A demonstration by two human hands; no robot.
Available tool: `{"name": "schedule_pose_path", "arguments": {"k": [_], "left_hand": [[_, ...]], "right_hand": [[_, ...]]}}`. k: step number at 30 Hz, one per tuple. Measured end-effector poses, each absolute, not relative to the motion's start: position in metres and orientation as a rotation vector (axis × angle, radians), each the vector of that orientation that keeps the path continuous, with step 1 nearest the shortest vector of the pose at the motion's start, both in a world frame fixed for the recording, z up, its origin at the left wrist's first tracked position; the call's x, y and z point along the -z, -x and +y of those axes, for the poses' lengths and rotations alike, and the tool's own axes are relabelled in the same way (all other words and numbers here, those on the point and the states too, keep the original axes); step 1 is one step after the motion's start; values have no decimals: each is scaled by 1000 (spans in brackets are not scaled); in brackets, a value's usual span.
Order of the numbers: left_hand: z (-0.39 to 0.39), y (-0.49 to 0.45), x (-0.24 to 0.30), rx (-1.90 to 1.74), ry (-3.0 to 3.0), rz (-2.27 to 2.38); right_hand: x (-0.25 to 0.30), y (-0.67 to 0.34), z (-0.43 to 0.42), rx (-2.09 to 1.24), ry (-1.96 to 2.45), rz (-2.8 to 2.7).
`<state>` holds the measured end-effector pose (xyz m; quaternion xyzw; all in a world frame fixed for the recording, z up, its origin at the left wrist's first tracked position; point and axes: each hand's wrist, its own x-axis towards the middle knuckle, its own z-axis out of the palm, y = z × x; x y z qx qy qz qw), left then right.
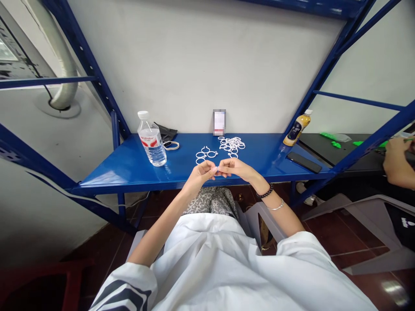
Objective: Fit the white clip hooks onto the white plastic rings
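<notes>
**Held item.** White ring [217,168], small plastic, pinched between both sets of fingertips, just above the near edge of the blue shelf [129,166]. Exact shape hidden by the fingers.

**Left hand** [201,173]. Thumb and forefinger closed on the ring's left side, remaining fingers curled under. Grip judged light, suited to so small a piece.

**Right hand** [239,168]. Fingertips clamped on the ring's right side, meeting the left hand's tips. Bead bracelet [265,192] and thin bangle [276,207] on the wrist.

**Beyond the fingers.**
- Loose pile of rings [232,144], just past the right fingertips.
- Linked rings [205,154], laid flat just past the left fingertips. Both lots likely kept there for a short reach.
- Blurred card [219,122], upright against the wall, farther back.

**Left of the fingers.**
- Water bottle [151,139], upright and capped, well apart.
- White band [171,145].
- Black pouch [166,131], behind the bottle.

**Right of the fingers.**
- Phone [304,162], flat.
- Yellow bottle [296,128], leaning on the frame.
- Co-worker's hand [397,161], far off at the picture's edge.
</notes>
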<state>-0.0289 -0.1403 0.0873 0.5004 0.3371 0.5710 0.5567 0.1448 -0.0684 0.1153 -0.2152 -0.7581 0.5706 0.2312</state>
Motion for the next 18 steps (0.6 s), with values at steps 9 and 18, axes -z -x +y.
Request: {"name": "schedule_pose_path", "arguments": {"k": [9, 18], "left_hand": [[-150, 46, -100, -1260, -1195, 831], [-161, 40, -110, -1249, -1241, 770]], "right_hand": [[-116, -133, -77, -1591, 482, -2144], [-134, -137, -92, -1614, 395, -2175]]}}
